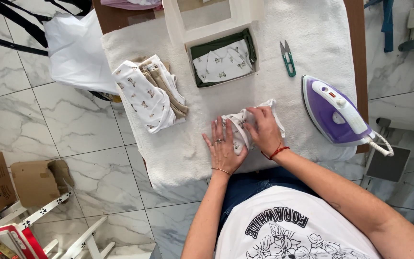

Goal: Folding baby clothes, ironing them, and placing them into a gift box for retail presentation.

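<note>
My hands — left (224, 148), right (265, 130) — lie flat, side by side, pressing the folded cloth (242, 125) left of the iron (337, 112); I'd keep edges square — palms even.

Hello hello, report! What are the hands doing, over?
Left hand flat on small printed cloth. Right hand pressing its fold, fingers curled. Purple iron parked right, snips beyond; nothing blocking.

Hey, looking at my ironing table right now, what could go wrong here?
The purple iron lies near the right hand; a careless sweep might brush it. Its cord hangs off the edge and might snag. The thread snips lie loose on the towel, easy to grab by mistake.
</note>
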